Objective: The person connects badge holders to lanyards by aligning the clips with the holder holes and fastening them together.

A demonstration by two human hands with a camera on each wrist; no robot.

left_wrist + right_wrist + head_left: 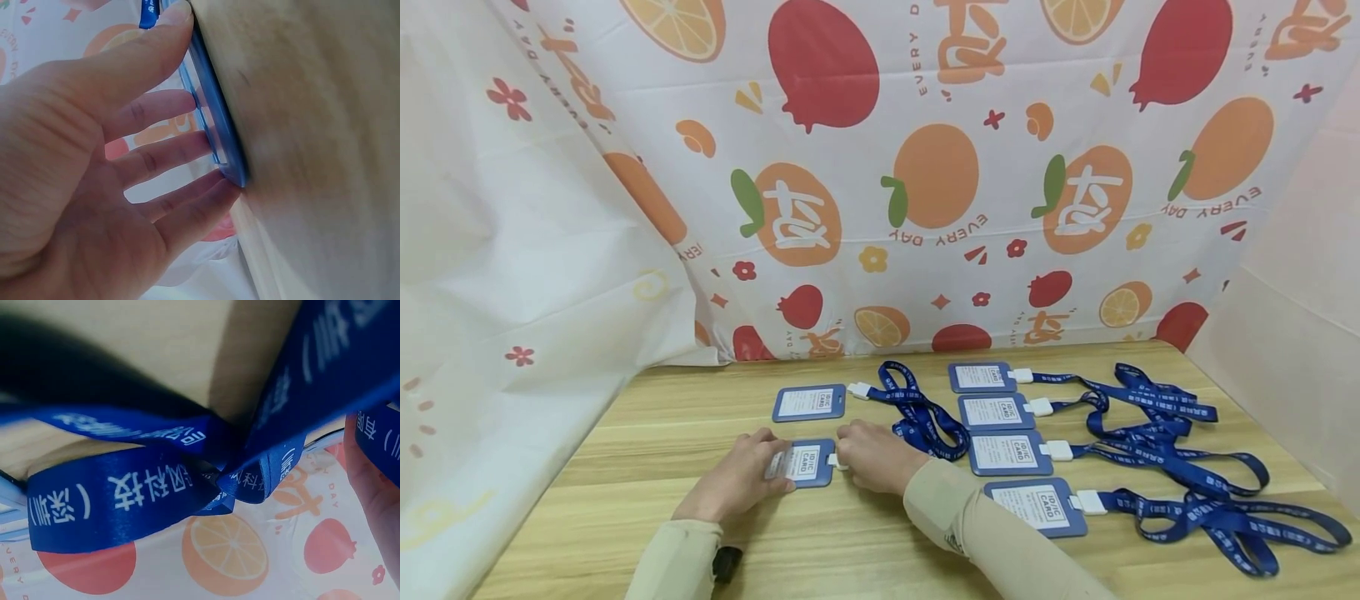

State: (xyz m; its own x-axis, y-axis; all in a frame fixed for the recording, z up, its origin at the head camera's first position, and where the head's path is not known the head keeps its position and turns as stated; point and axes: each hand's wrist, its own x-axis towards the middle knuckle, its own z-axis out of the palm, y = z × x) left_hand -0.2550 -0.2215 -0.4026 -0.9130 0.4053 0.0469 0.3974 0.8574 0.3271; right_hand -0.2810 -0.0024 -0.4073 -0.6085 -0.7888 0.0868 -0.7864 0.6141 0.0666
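Pinching opposite edges of a blue card holder [808, 464] at lower centre of the frame, the left grip [741, 477] is clamped on it; the right grip [880, 457] closes on the white clip [836, 460] at its right edge. Counter [587, 500] room spreads leftward; four lanyard badges [996, 411] line the right.

Fruit-printed white cloth [883, 92] hung across top of frame; wood-grain worktop [865, 546], yellowish-brown, spanned lower part.
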